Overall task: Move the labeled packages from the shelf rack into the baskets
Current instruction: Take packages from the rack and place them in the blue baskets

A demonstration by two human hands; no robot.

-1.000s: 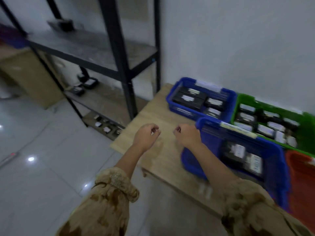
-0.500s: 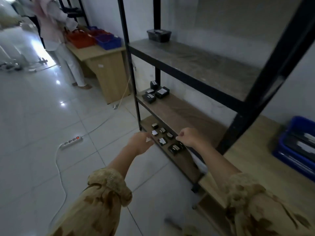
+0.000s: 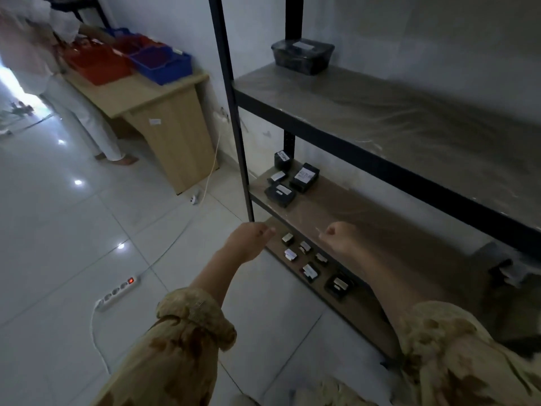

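Six packages (image 3: 310, 272) lie near the right grip (image 3: 341, 240).

Reaches forward and down with both arms. Shows the left forearm (image 3: 224, 272) and the right forearm (image 3: 373, 278) bare, with the left sleeve (image 3: 175, 350) and the right sleeve (image 3: 459, 358) bunched partway up each arm. Holds the left hand (image 3: 248, 241) back upward, fingers curled in toward the palm, gripping nothing. Holds the right hand (image 3: 342, 240) at about the same height as a loose fist, thumb side upward, also gripping nothing. Leaves a clear gap between the two hands, with no contact.
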